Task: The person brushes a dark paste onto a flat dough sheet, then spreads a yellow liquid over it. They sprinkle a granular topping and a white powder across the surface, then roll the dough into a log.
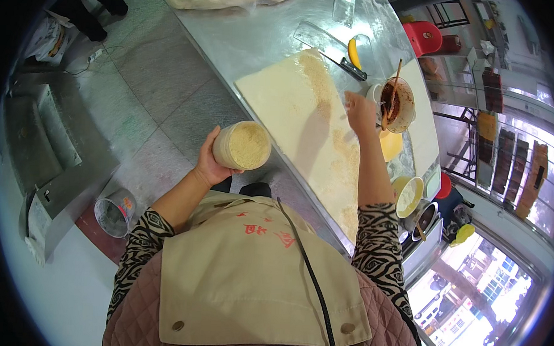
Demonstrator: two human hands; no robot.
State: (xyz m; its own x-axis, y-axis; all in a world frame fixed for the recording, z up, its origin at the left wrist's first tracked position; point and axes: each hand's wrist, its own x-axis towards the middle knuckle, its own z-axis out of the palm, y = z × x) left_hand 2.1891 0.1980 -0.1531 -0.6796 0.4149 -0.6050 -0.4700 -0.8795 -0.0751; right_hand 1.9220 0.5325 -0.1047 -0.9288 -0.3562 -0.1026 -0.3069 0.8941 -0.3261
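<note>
My left hand (pixel 208 162) is wrapped round a pale plastic tub (pixel 221 144), held in front of the table edge. Yellowish powder (pixel 250 146) fills it nearly to the rim. My right hand (pixel 360 113) hovers over the right side of a long flat sheet of dough (pixel 280 105), its fingers drawn together; what they hold, if anything, I cannot make out. Tan powder (pixel 315 79) lies in a band along the dough's right side. Close by the right hand stands a bowl of dark red paste (pixel 405 107) with a wooden stick (pixel 391 97) in it.
A cleaver with a black handle (pixel 353 69) lies beyond the dough, near a curved yellow object (pixel 353 53). A second dough sheet (pixel 424 133) lies to the right. Nearer are a bowl of white powder (pixel 407 197) and a metal pot (pixel 424 216). A bin (pixel 111 218) stands on the left floor.
</note>
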